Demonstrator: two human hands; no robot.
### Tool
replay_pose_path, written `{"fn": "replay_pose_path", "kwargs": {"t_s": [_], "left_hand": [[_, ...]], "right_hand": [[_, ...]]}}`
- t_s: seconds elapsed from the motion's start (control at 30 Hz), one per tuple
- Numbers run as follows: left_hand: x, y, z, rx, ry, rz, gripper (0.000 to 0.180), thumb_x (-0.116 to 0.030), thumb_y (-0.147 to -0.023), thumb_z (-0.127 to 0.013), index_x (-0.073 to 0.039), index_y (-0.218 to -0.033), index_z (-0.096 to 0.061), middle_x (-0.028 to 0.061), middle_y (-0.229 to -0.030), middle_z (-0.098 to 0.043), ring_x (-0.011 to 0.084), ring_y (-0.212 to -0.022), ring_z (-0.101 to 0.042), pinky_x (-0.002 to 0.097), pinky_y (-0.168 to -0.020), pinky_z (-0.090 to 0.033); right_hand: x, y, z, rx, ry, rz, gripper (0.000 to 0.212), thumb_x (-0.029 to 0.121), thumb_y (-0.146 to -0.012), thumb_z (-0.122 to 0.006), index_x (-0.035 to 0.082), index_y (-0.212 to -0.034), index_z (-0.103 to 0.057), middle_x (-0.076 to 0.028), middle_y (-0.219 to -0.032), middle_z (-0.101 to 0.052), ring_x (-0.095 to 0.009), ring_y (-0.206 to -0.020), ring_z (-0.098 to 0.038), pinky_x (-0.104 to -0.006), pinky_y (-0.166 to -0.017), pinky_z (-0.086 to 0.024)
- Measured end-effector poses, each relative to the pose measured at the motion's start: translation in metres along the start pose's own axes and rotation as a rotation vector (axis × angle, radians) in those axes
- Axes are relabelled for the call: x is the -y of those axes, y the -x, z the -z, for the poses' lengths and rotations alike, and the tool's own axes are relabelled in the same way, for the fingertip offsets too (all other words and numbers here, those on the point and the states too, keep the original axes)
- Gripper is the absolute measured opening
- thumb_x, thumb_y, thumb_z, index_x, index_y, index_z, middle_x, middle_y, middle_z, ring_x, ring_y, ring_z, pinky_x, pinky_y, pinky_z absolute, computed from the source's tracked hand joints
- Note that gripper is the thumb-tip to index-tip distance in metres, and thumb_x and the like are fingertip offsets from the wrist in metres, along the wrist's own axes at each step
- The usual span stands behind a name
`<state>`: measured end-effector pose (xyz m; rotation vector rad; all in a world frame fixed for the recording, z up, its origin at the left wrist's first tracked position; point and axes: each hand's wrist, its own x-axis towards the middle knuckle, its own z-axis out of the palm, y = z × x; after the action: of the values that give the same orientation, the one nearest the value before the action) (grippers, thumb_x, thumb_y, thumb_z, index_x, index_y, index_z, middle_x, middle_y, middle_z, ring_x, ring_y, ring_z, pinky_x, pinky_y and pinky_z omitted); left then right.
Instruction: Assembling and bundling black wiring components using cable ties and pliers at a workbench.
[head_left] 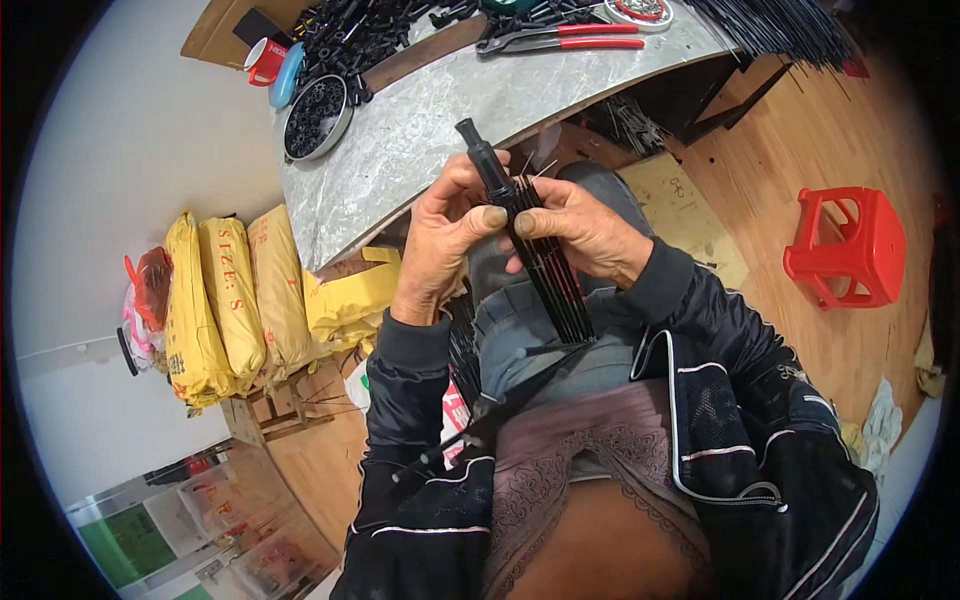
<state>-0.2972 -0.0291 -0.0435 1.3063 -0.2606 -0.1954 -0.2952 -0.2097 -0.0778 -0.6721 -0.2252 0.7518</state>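
Left hand (447,210) and right hand (583,228) pinch, between thumbs and fingers, a black stepped plastic cylinder (487,165) and adjoining slim black rods (555,282) near the grey marbled table (390,150).

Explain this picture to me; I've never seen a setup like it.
There is no machine here: these are a person's bare left hand and right hand. The single picture comes from a wide fisheye camera worn on the person's head, looking down, so straight edges bend toward the rim. Both hands hold a black bundle of thin rods with a stepped black tube at its far end. On the grey table are red-handled pliers, a heap of black parts and a round bowl of small black pieces.
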Motion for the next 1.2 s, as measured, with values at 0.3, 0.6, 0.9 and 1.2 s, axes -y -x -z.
{"fn": "replay_pose_path", "kwargs": {"t_s": [0.3, 0.6, 0.9, 1.2], "left_hand": [[-0.010, 0.029, -0.021, -0.242, 0.048, -0.177, 0.046, -0.032, -0.095, -0.049, -0.002, -0.130, -0.050, 0.0125, -0.120, -0.055, 0.0186, -0.101, -0.057, 0.0308, -0.083, -0.048], [-0.021, 0.021, -0.078, -0.540, -0.109, -0.101, 0.043, -0.010, -0.084, -0.070, 0.005, -0.121, -0.052, 0.0016, -0.081, -0.059, 0.0074, -0.064, -0.056, 0.0187, -0.057, -0.044], [-0.010, -0.006, -0.042, -0.532, -0.209, -0.003, 0.029, -0.009, -0.082, -0.073, 0.005, -0.107, -0.066, 0.0041, -0.089, -0.068, 0.0071, -0.076, -0.060, 0.0203, -0.070, -0.049], [0.001, -0.001, -0.049, -0.496, -0.185, -0.111, 0.026, -0.008, -0.083, -0.072, 0.004, -0.106, -0.065, 0.0039, -0.089, -0.068, 0.0083, -0.078, -0.061, 0.0213, -0.072, -0.050]], "right_hand": [[0.003, 0.003, 0.001, -0.256, 0.027, 0.102, 0.026, 0.015, -0.085, -0.070, 0.002, -0.106, -0.062, -0.002, -0.088, -0.062, -0.010, -0.077, -0.062, -0.0232, -0.063, -0.056], [-0.003, -0.011, -0.013, -0.418, 0.178, 0.329, 0.019, 0.011, -0.087, -0.068, 0.003, -0.103, -0.064, 0.000, -0.087, -0.064, -0.007, -0.074, -0.060, -0.0244, -0.060, -0.051], [-0.014, -0.025, -0.017, -0.525, 0.764, 0.701, 0.030, 0.006, -0.080, -0.069, 0.000, -0.108, -0.064, -0.011, -0.100, -0.062, -0.021, -0.091, -0.062, -0.0289, -0.082, -0.049], [0.029, 0.004, -0.007, -0.451, 1.053, 0.362, 0.032, 0.017, -0.076, -0.075, -0.001, -0.066, -0.050, -0.001, -0.059, -0.046, -0.006, -0.058, -0.044, -0.0264, -0.051, -0.037]]}}
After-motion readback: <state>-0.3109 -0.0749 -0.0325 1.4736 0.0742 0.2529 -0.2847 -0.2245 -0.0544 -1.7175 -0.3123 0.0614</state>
